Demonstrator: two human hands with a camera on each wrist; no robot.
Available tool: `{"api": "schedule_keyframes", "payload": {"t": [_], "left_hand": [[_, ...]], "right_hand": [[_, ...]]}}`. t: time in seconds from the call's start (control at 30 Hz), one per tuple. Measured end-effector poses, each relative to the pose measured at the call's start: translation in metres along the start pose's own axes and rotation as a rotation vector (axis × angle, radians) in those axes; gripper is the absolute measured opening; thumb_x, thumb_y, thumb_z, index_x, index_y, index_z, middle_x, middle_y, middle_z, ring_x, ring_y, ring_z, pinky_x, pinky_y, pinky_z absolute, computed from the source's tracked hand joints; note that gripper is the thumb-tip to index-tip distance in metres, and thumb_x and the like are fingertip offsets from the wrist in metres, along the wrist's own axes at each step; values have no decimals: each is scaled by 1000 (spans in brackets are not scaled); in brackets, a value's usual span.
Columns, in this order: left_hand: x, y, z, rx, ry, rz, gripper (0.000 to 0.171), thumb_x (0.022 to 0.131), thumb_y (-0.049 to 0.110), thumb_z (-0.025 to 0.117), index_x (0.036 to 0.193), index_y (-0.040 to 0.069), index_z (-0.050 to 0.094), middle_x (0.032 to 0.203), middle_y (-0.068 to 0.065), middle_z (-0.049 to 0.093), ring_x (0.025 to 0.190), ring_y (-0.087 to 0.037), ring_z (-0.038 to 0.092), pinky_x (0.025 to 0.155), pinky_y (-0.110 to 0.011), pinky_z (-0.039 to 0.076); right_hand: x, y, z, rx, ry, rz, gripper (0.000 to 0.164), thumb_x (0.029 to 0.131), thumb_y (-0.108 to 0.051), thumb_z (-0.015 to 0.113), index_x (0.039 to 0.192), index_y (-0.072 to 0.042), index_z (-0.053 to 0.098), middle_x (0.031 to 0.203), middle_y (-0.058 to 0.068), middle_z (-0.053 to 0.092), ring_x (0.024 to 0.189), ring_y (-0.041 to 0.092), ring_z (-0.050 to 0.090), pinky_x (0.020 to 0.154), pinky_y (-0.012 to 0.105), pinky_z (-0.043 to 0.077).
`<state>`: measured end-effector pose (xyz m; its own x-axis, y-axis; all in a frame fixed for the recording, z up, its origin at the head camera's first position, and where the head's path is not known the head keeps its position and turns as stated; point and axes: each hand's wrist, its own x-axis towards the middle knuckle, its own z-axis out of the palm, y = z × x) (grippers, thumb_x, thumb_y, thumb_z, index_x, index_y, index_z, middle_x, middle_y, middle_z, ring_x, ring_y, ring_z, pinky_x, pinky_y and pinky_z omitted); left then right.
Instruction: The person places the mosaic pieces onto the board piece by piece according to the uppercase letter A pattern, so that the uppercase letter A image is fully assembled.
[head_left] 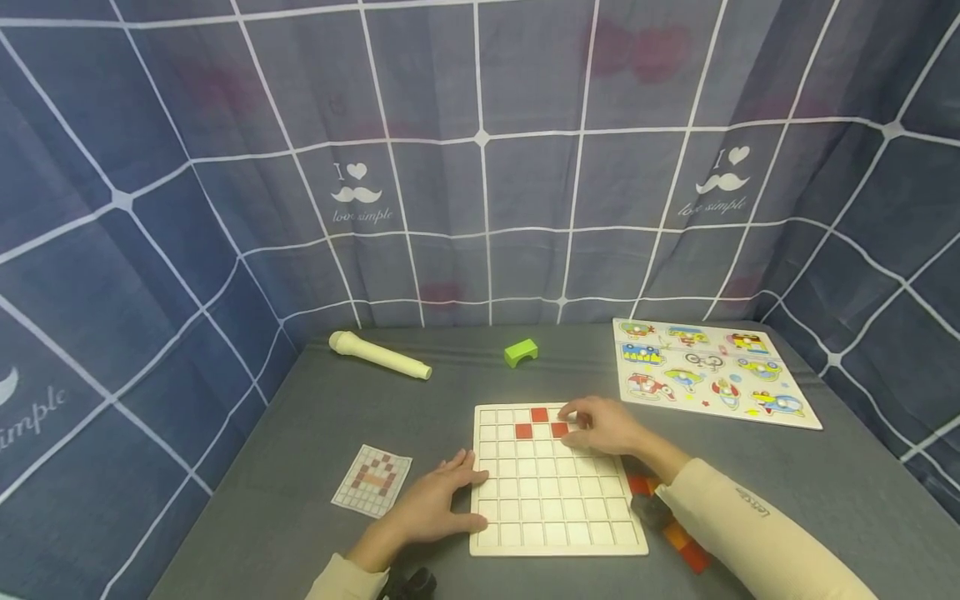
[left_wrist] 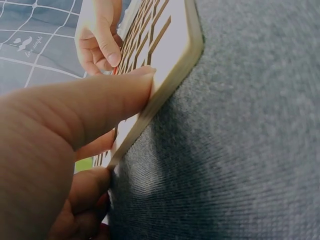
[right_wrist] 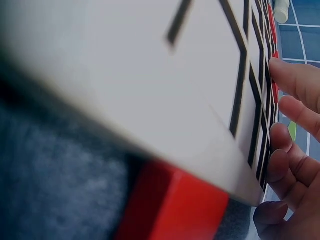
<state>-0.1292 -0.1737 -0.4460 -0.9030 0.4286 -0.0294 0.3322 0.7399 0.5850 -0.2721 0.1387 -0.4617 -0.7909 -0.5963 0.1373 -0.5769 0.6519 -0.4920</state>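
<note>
The grid board (head_left: 555,500) lies near centre, likely stiff and light — best steadied by its left edge, where the left hand (head_left: 435,500) rests, spread. The right hand (head_left: 603,427) bends at far-right red tiles (head_left: 523,431) — whether pinching one, I can't tell.

The grid board (head_left: 555,533) is set on the desk (head_left: 247,533), with three tiles (head_left: 523,431) placed in its two farthest rows. Its left edge is touched by the fingers (head_left: 469,478) of the left hand (head_left: 433,502); its far right part is partly covered by the right hand (head_left: 606,429). Left of the board, a pattern card (head_left: 372,481) is laid; just beside its right edge, loose tiles (head_left: 686,546) are lined up. Behind it are found a toy microphone (head_left: 380,354) to the left, an arch block (head_left: 521,352) straight behind, and a picture puzzle (head_left: 712,373) to the right.
</note>
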Motion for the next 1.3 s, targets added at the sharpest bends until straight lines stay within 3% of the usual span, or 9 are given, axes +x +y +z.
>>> {"api": "schedule_keyframes", "payload": {"t": [0.23,0.4,0.5,0.63,0.9,1.07,1.3], "left_hand": [[0,-2,0,-17,-7,-1,66,82,44,75,134,7,59,152,-26,39,147,-40,32,114,-65,30],[0,-3,2,-18,-20,4,66,82,45,74,135,9,59,153,-25,39,147,-40,32,113,-66,30],[-1,-4,3,-19,-23,7,67,82,46,74,135,9,59,153,-25,39,147,-40,32,113,-66,30],[-1,-4,2,-23,-19,0,67,83,47,74,136,9,58,154,-25,38,147,-40,32,113,-66,30],[1,-6,0,-31,-16,0,67,83,46,74,136,9,58,154,-27,36,146,-45,32,110,-72,29],[4,-5,-3,-25,-9,6,67,82,45,75,136,9,59,154,-27,36,146,-44,31,112,-69,29],[2,-5,0,-13,-11,-4,67,82,47,75,136,10,59,153,-27,37,147,-42,31,114,-65,29]], "right_hand": [[0,3,0,35,-1,-8,39,82,-36,76,114,-15,70,80,-9,61,72,2,50,65,21,42],[-12,10,-1,200,16,-39,44,86,-28,74,122,-4,65,83,-4,65,71,1,54,63,21,48],[-26,16,-6,244,50,-27,42,89,-25,72,123,-3,64,85,-4,65,71,1,54,63,22,49],[-49,24,-17,204,88,-4,36,89,-24,72,119,-5,67,85,-7,64,73,-1,53,63,21,48],[-92,29,-34,107,40,45,26,88,-29,73,107,-11,73,88,-8,66,76,-5,51,64,21,47],[-105,29,-40,66,21,61,25,87,-34,74,105,-17,74,95,-10,66,82,-5,52,71,20,48],[-115,18,-43,73,-51,-21,31,84,-37,77,105,-15,74,91,-9,60,79,-2,46,65,19,40]]}}
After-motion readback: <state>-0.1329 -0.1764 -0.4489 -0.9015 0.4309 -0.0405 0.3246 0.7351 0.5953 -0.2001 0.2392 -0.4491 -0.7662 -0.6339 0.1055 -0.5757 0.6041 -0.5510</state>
